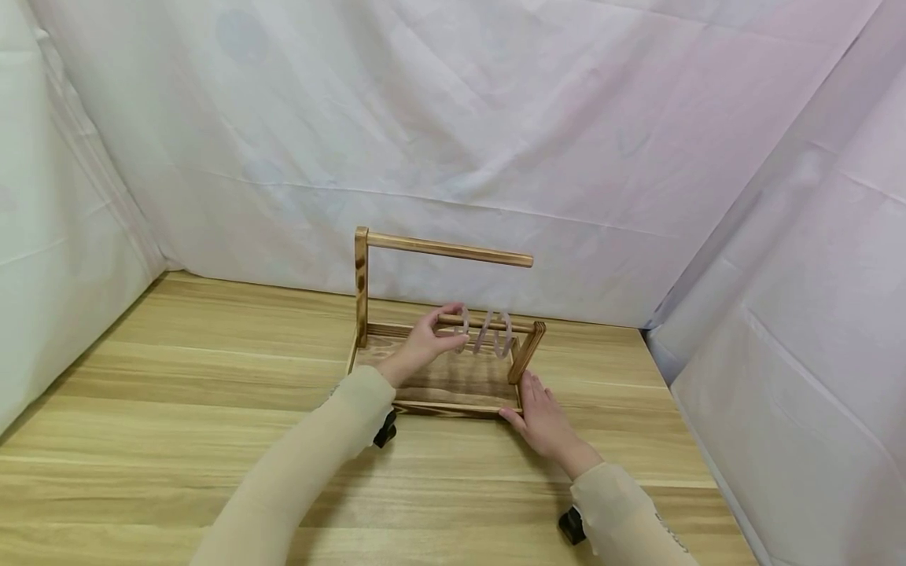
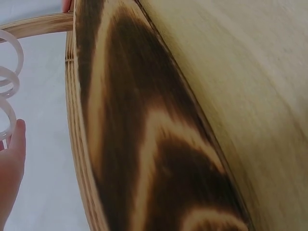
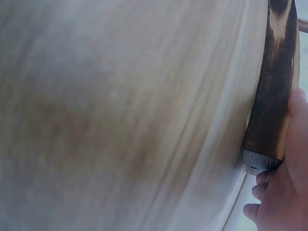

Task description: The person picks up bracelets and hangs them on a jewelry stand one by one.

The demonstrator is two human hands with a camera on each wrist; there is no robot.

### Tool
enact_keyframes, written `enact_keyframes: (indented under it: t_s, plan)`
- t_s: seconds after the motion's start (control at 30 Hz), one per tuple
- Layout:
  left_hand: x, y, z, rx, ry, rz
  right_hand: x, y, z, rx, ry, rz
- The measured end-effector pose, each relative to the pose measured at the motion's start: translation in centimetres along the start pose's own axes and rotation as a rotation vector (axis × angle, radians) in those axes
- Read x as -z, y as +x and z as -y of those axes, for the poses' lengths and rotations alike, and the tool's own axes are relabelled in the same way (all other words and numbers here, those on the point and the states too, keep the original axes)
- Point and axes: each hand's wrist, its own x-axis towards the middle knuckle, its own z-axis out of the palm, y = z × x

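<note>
A wooden rack (image 1: pixel 525 358) has a shallow tray base, a long upper rod and a shorter lower rod. Three pale, translucent bangles (image 1: pixel 503 336) hang around the lower rod. My left hand (image 1: pixel 422 343) reaches over the tray and pinches the leftmost bangle (image 1: pixel 464 321) near the rod's free left end. In the left wrist view, a fingertip touches the lowest bangle (image 2: pixel 6 119). My right hand (image 1: pixel 543 420) rests against the tray's front right corner, thumb along the front wall and fingers along the right side. The right wrist view shows the thumb on the dark front wall (image 3: pixel 273 96).
The rack stands on a wood-grain table (image 1: pixel 233 377). Pale cloth curtains (image 1: pixel 453 118) hang behind the table and at both sides. The upper rod (image 1: pixel 449 248) juts rightward from the left post, above and behind the bangles. Black wrist cameras (image 1: pixel 572 525) hang under both sleeves.
</note>
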Motion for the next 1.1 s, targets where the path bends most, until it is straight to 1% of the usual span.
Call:
enact_keyframes:
  t_s: [0.13, 0.27, 0.43, 0.63, 0.8, 1.03, 1.1]
  plan:
    - [-0.04, 0.12, 0.0, 0.005, -0.024, 0.004, 0.0, -0.04, -0.01, 0.01, 0.001, -0.014]
    - [-0.22, 0.29, 0.01, -0.003, -0.016, -0.007, -0.01, -0.09, -0.05, 0.019, -0.005, -0.026]
    - [-0.47, 0.61, 0.24, -0.041, 0.017, -0.015, 0.05, -0.05, -0.03, 0.01, -0.009, -0.011]
    - [-0.47, 0.96, 0.64, -0.07, 0.026, -0.011, 0.16, 0.03, 0.04, 0.006, -0.007, 0.004]
    - [-0.49, 0.86, 0.61, -0.069, 0.025, -0.009, 0.12, -0.01, 0.03, 0.009, -0.008, -0.004]
    - [-0.42, 0.46, 0.2, -0.033, -0.02, 0.02, 0.02, -0.07, -0.02, 0.015, -0.004, -0.016]
    - [-0.29, 0.36, 0.06, -0.026, -0.016, 0.026, -0.01, -0.08, -0.06, 0.015, 0.0, -0.017]
